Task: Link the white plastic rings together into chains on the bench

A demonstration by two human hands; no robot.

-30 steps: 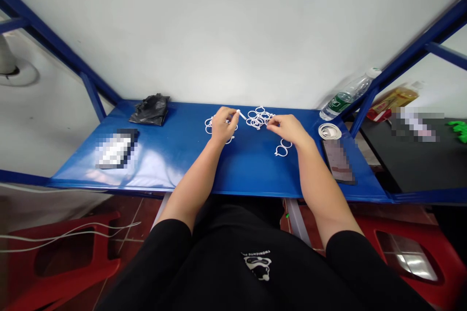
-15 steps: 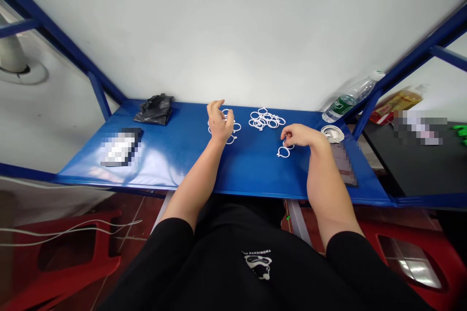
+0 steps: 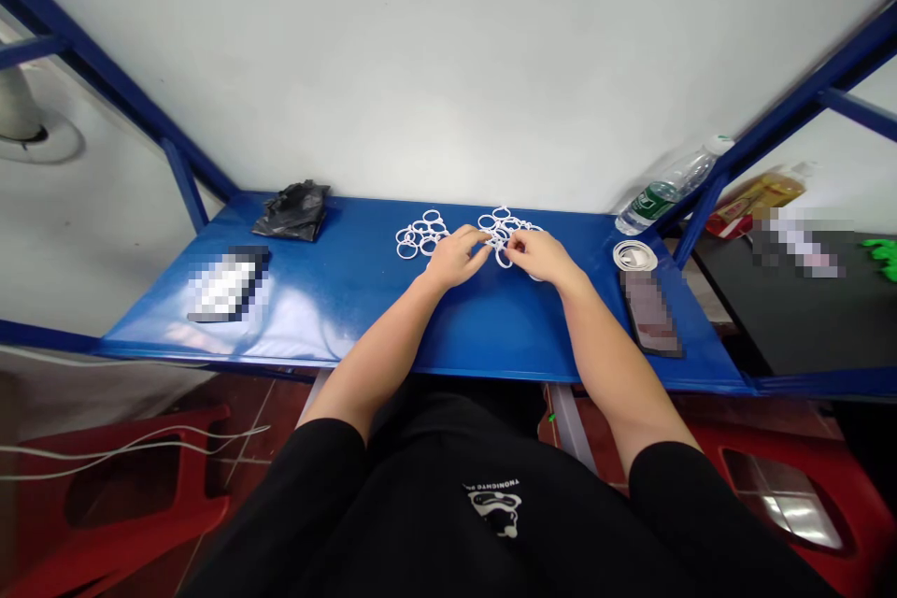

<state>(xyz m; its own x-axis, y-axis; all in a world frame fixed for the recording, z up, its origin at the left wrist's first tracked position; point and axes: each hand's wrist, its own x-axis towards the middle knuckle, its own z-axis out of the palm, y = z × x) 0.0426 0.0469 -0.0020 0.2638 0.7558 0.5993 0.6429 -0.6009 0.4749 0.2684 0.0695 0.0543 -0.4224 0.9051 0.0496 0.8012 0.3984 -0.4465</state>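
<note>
My right hand (image 3: 543,256) pinches a white plastic ring (image 3: 503,260), which hangs at its fingertips and has a small tab or eyelet. Just left of it is my left hand (image 3: 457,256), its thumb and fingers apart and pointing at that ring; whether its fingertips touch the ring is unclear. Behind both hands lies a pile of similar white rings (image 3: 500,216), partly covered by the right hand. A second group of white rings (image 3: 407,249) is spread out beyond my left hand, which hides some of them.
The blue table (image 3: 364,299) meets a white wall. A black plastic bag (image 3: 292,210) and a blurred-out item (image 3: 230,285) lie on the left. To the right are a water bottle (image 3: 662,192), a coiled white cable (image 3: 634,255) and a phone (image 3: 651,313).
My left hand has moved right and nearer, uncovering the left group of rings. My right hand has moved left with its ring, so both hands now nearly meet before the pile.
</note>
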